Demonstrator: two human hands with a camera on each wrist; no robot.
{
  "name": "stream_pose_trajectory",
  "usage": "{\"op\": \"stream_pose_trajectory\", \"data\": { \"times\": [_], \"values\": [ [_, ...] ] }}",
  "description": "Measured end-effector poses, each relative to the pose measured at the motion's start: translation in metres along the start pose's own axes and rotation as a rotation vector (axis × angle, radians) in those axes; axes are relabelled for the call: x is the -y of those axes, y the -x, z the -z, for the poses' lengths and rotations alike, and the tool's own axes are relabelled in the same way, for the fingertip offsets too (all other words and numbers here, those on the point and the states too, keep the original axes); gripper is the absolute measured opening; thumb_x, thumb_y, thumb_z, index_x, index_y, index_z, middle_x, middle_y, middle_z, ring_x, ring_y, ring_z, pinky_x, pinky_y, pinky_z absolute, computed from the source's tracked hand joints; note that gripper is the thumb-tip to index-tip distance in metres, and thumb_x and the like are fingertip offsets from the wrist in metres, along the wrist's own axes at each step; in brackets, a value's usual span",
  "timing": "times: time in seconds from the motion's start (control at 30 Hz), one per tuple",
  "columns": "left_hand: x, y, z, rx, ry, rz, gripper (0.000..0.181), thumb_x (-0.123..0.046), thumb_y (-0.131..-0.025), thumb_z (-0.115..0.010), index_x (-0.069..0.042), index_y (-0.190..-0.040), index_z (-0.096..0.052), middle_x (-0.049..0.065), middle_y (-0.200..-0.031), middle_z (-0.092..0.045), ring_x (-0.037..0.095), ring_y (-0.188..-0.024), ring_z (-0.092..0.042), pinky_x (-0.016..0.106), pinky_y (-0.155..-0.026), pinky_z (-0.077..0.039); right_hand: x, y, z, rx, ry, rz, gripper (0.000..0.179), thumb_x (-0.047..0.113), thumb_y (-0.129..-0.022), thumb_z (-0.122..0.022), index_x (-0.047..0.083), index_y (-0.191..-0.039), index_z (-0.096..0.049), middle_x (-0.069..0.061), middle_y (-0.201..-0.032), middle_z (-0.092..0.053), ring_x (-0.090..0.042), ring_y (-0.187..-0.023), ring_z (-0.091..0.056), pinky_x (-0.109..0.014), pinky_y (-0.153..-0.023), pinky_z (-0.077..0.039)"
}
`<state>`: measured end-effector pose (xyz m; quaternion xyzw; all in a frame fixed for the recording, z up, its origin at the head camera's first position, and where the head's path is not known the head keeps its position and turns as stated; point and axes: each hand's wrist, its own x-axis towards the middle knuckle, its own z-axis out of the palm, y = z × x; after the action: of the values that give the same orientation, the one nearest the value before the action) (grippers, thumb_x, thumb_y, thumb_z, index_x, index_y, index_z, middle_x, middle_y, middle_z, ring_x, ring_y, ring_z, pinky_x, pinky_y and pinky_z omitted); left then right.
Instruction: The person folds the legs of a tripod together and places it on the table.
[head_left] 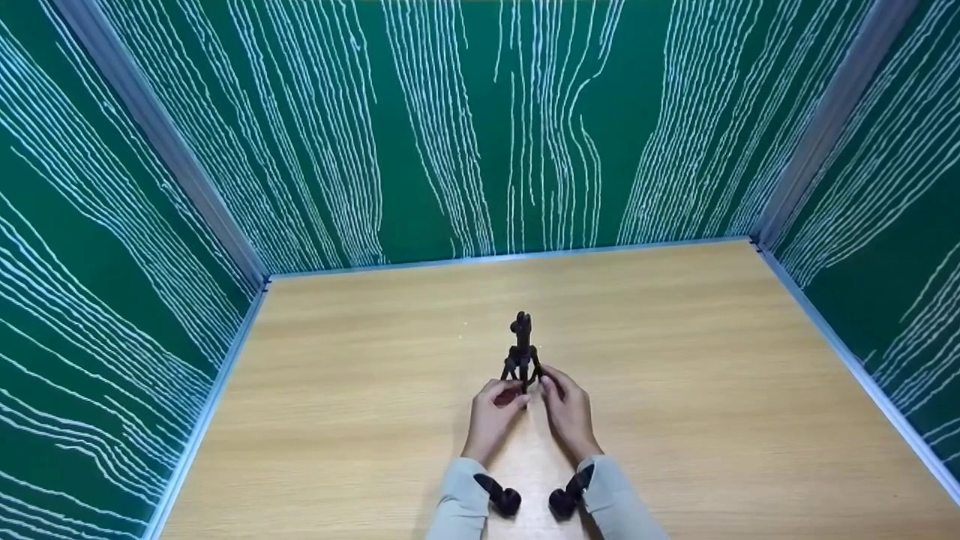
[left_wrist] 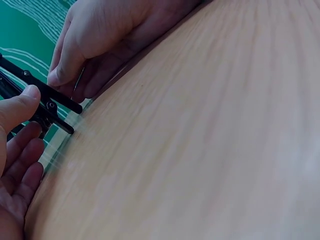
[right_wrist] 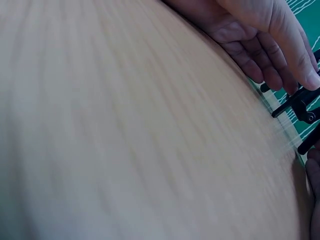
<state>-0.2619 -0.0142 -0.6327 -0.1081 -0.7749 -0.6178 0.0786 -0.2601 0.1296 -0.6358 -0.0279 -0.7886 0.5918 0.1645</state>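
Observation:
A small black tripod (head_left: 523,352) stands upright on the table with its legs spread. My left hand (head_left: 496,420) is at its near left side, thumb and fingers about a leg. In the left wrist view the left thumb (left_wrist: 22,107) lies against a black leg (left_wrist: 55,95), with the other fingers curled beneath. From the right, my right hand (head_left: 568,409) pinches another leg between thumb and fingertips. The right wrist view has the right thumb (right_wrist: 305,70) on a leg close over the tabletop. The tripod's upper part lies outside both wrist views.
The light wooden table (head_left: 337,420) spreads around both hands. Green panels with white wavy lines (head_left: 450,150) rise at the back and sides, joined by grey metal posts (head_left: 172,142). Black wrist-worn devices (head_left: 508,501) jut inward from both sleeves.

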Motion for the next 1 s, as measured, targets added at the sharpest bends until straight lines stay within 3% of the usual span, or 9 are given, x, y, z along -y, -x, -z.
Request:
{"op": "stream_pose_trajectory", "data": {
  "times": [0.03,0.43,0.73,1.0],
  "values": [
    [-0.005,0.001,0.001,-0.003,-0.001,0.002,0.026,-0.011,-0.081,-0.076,-0.004,-0.105,-0.072,0.007,-0.099,-0.068,0.011,-0.091,-0.062,0.021,-0.084,-0.053,0.000,0.000,0.000,-0.002,-0.002,0.009,0.027,0.012,-0.096,-0.058,0.004,-0.121,-0.065,-0.014,-0.117,-0.068,-0.022,-0.098,-0.067,-0.027,-0.088,-0.053],
    [0.003,0.002,0.001,-0.038,0.033,-0.008,0.025,-0.005,-0.082,-0.074,0.001,-0.106,-0.071,0.011,-0.101,-0.068,0.014,-0.092,-0.064,0.020,-0.083,-0.055,-0.002,0.003,0.000,-0.035,0.002,0.085,0.024,0.012,-0.093,-0.061,0.001,-0.114,-0.068,-0.013,-0.109,-0.070,-0.028,-0.100,-0.066,-0.029,-0.089,-0.053],
    [-0.027,0.008,0.008,-0.049,0.081,-0.046,0.022,0.004,-0.083,-0.068,0.010,-0.105,-0.068,0.021,-0.105,-0.067,0.026,-0.096,-0.067,0.022,-0.085,-0.056,-0.001,0.004,0.000,-0.038,-0.054,0.063,0.020,0.009,-0.091,-0.064,-0.001,-0.108,-0.069,-0.014,-0.103,-0.070,-0.027,-0.094,-0.067,-0.020,-0.084,-0.054],
    [-0.030,0.009,0.009,-0.064,0.086,0.026,0.022,0.003,-0.085,-0.066,0.008,-0.107,-0.068,0.021,-0.108,-0.069,0.030,-0.100,-0.067,0.023,-0.087,-0.055,0.001,0.005,0.000,-0.045,-0.047,0.031,0.015,0.008,-0.090,-0.066,0.002,-0.102,-0.070,-0.012,-0.099,-0.071,-0.024,-0.092,-0.067,-0.021,-0.083,-0.054]
  ]
}}
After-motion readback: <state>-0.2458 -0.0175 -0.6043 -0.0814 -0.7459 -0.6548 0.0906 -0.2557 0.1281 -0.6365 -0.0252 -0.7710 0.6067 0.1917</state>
